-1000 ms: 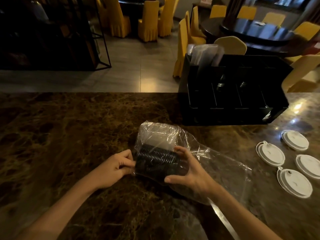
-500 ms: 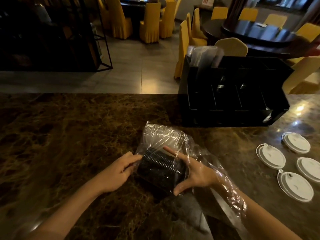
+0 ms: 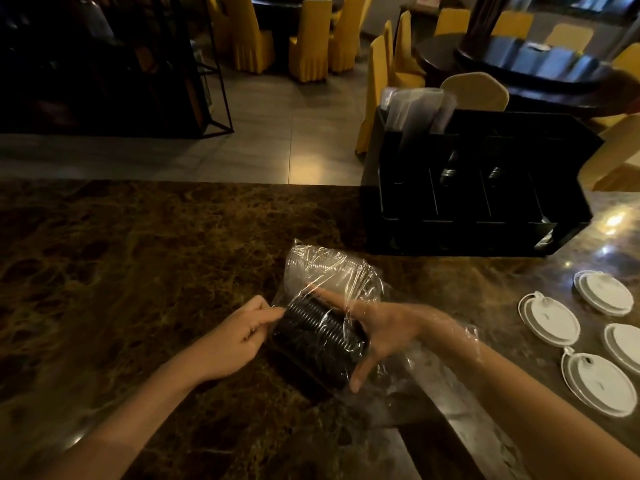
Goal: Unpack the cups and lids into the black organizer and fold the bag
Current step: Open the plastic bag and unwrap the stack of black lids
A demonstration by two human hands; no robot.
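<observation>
Right hand (image 3: 384, 327) deeper in bag (image 3: 329, 265), around ribbed lids (image 3: 317, 337)

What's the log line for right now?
phase: unpacking | left hand: pinches bag edge | right hand: inside bag, grips black lids | white lids: loose on counter

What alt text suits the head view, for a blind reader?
The right hand, inside a clear plastic bag, grips a stack of black lids while the left hand pinches the bag's edge. A black organizer stands behind; white lids lie at right.
</observation>
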